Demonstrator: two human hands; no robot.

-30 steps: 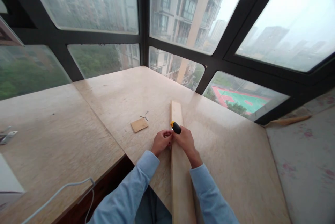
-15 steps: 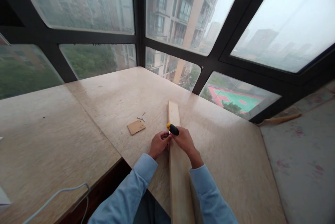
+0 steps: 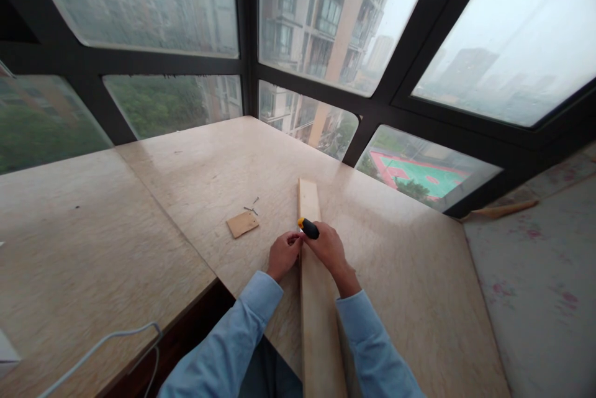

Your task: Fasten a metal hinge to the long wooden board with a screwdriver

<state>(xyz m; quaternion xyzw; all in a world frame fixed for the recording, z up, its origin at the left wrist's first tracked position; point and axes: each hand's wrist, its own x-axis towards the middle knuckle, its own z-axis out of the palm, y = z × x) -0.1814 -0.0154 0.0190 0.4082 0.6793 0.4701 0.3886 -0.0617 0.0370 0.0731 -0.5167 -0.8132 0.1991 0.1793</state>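
Note:
A long pale wooden plank lies lengthwise in front of me, its far end pointing at the windows. My right hand is closed around a screwdriver with a black and yellow handle, over the plank's left edge. Against that same edge, my left hand has its fingers pinched together close to the screwdriver's shaft. Whatever is between those fingertips is too small and hidden to name. Left of the hands lies a thin brown wooden piece with small holes, and beside it are several loose screws.
The marbled tabletop reaches to dark window frames. A seam crosses it on the left, and a dark gap opens at the near edge. A white cable runs at lower left; a flowered wall stands at right.
Both hands stay in almost the same place at the plank's edge. The screwdriver handle has shifted very slightly; the view has tilted a little.

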